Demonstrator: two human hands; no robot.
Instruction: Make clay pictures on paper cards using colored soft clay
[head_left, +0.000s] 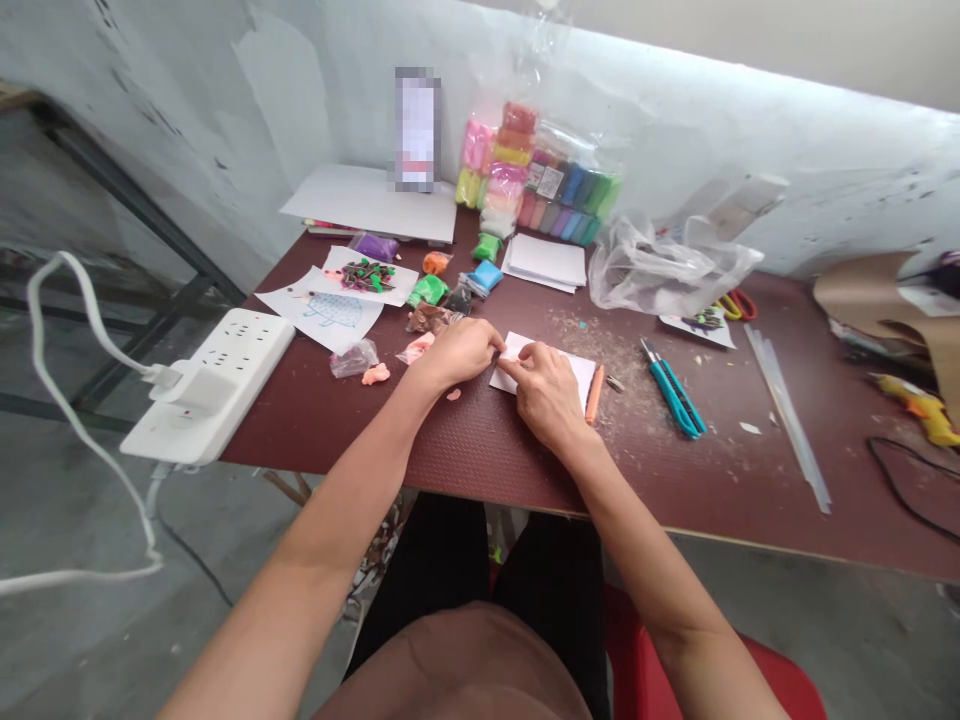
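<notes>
My left hand is closed, its fingertips at the upper left part of a small white card. From the other side my right hand rests over the card, thumb and fingers drawn together close to the left fingertips. Whatever lies between the fingers is too small and covered to make out. Along the card's right edge lies an orange stick-shaped tool. Left of my left hand are a lump of peach clay, more peach clay in a wrapper and a tiny peach piece.
A drawing of a blue hedgehog lies left. Bagged coloured clay stands at the wall beside a phone. Teal cutters, glue sticks and a yellow glue gun lie right. A power strip sits at the left edge.
</notes>
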